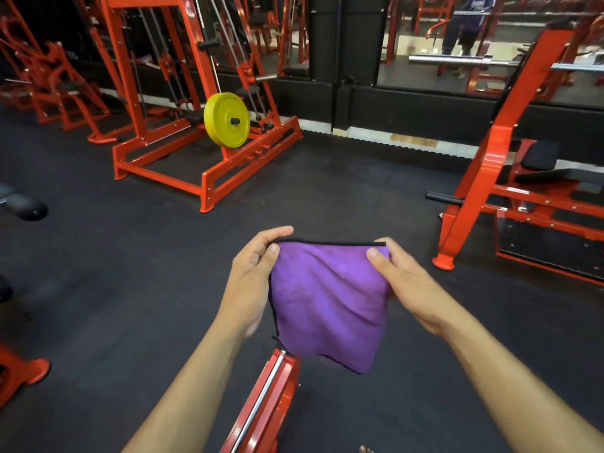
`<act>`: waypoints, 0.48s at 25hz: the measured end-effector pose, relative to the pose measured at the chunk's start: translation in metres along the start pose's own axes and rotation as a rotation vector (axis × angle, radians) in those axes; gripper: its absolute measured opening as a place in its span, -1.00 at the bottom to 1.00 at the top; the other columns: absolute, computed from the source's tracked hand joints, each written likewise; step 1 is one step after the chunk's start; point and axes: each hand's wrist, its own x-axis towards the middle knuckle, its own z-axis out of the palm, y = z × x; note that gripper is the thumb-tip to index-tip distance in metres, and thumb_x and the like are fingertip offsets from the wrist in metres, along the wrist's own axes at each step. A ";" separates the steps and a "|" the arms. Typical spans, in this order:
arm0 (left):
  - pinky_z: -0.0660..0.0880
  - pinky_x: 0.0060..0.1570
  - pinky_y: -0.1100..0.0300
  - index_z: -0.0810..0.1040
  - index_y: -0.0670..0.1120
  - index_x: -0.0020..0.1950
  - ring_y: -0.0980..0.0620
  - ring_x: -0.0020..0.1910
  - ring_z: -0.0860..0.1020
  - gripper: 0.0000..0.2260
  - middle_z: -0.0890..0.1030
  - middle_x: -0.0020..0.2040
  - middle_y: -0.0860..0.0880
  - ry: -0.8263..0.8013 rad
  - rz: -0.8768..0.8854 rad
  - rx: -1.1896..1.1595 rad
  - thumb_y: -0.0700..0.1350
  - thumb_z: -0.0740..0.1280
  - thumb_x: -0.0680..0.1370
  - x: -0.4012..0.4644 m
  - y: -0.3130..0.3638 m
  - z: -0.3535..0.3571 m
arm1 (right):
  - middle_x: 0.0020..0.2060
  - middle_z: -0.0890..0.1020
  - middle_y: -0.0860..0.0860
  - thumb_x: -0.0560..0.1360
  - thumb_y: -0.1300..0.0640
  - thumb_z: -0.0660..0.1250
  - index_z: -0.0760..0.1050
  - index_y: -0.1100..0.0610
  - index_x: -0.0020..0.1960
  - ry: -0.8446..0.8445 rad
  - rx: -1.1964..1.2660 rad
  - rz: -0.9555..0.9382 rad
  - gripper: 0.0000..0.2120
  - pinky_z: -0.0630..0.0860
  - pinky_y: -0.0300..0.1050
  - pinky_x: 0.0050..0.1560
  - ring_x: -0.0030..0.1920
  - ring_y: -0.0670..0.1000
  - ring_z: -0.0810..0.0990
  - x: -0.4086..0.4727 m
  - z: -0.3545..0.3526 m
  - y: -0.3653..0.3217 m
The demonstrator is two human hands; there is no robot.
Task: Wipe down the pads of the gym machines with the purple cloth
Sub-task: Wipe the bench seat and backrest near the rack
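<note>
A purple cloth with a dark hem hangs folded in front of me, above the black floor. My left hand pinches its upper left corner and my right hand pinches its upper right corner, holding the top edge taut between them. A red machine with black pads stands to the right, well beyond the cloth. At the far left edge a dark padded roller pokes into view.
A red plate-loaded machine with a yellow weight plate stands ahead on the left. A red frame rail rises right below the cloth. Mirrors line the back wall. Black rubber floor stretches between the machines.
</note>
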 end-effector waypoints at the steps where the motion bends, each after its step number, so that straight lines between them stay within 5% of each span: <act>1: 0.41 0.36 0.06 0.65 0.06 0.30 0.10 0.16 0.55 -0.68 0.65 0.23 0.02 0.031 -0.018 -0.036 -0.23 0.21 0.69 0.002 -0.002 0.000 | -0.10 0.61 0.01 0.60 -0.17 0.30 0.49 0.05 0.10 -0.070 0.083 0.053 -0.71 0.49 -0.01 -0.09 -0.09 0.01 0.51 0.001 0.005 0.005; 3: 0.44 0.36 0.08 0.59 0.07 0.40 0.09 0.19 0.55 -0.69 0.63 0.28 0.01 0.045 -0.119 -0.165 -0.14 0.27 0.68 -0.004 -0.020 -0.007 | -0.16 0.60 0.09 0.66 0.05 0.30 0.54 0.05 0.13 -0.123 0.186 0.079 -0.89 0.47 -0.09 -0.23 -0.18 0.03 0.50 -0.001 0.013 0.012; 6: 0.54 0.31 -0.02 0.51 -0.18 0.43 -0.08 0.29 0.61 -0.44 0.64 0.32 -0.15 -0.210 -0.517 -0.203 0.04 0.47 0.50 -0.039 -0.072 -0.013 | -0.19 0.62 0.04 0.67 0.18 0.25 0.53 0.07 0.06 -0.034 0.206 0.051 -0.91 0.47 -0.15 -0.29 -0.23 -0.02 0.54 -0.002 0.021 0.015; 9: 0.41 0.44 -0.26 0.53 -0.24 0.40 -0.21 0.33 0.58 -0.47 0.61 0.34 -0.24 -0.312 -0.678 -0.254 -0.04 0.53 0.52 -0.070 -0.107 -0.002 | -0.14 0.65 0.06 0.63 0.03 0.33 0.54 0.11 -0.05 0.123 0.303 0.170 -0.83 0.52 -0.06 -0.10 -0.13 0.04 0.61 -0.005 0.022 0.041; 12: 0.53 0.32 -0.13 0.57 -0.21 0.35 -0.18 0.24 0.65 -0.68 0.67 0.25 -0.23 -0.125 -0.736 -0.263 -0.09 0.38 0.65 -0.083 -0.122 0.018 | 0.15 0.70 0.10 0.63 -0.19 0.24 0.63 0.08 0.21 -0.066 0.525 0.579 -0.59 0.50 0.03 0.28 0.19 0.06 0.66 -0.042 0.014 0.105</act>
